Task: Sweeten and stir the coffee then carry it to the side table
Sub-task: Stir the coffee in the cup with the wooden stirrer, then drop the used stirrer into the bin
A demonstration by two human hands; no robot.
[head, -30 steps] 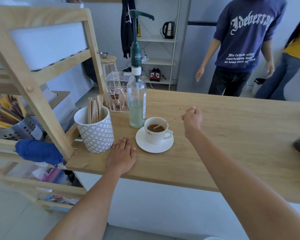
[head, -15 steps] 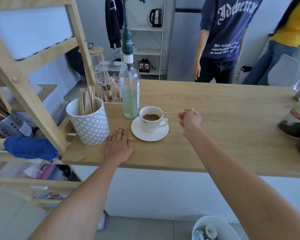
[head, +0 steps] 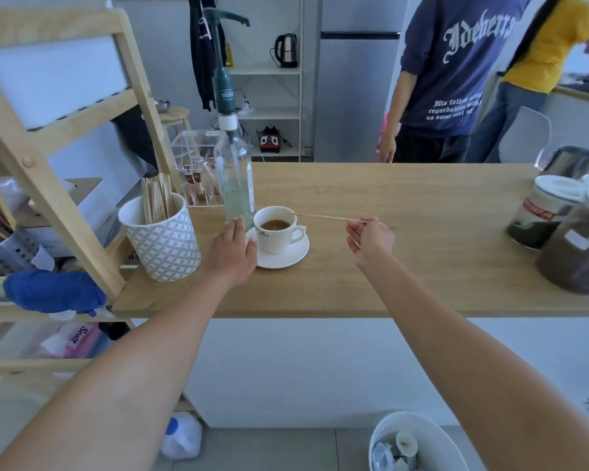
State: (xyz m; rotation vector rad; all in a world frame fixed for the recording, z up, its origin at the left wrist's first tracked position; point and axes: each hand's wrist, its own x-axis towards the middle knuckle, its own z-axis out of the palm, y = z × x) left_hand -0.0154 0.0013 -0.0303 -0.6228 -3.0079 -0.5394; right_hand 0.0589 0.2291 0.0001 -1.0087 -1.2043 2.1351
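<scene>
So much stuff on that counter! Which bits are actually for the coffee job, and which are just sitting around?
For the job:
- coffee cup on its saucer
- stir stick, held in the right hand
- syrup pump bottle
- left hand, at the saucer's edge

Just lying about:
- patterned cup of spare sticks
- coffee jars
- blue cloth
- bin

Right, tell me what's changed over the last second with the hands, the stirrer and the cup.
The right hand has drawn the stirrer out of the coffee; its tip now sits at the rim of the cup, the stick nearly level. The left hand has slid from flat on the counter up to the edge of the saucer. Cup, saucer, syrup bottle and stick holder have stayed put.
</scene>
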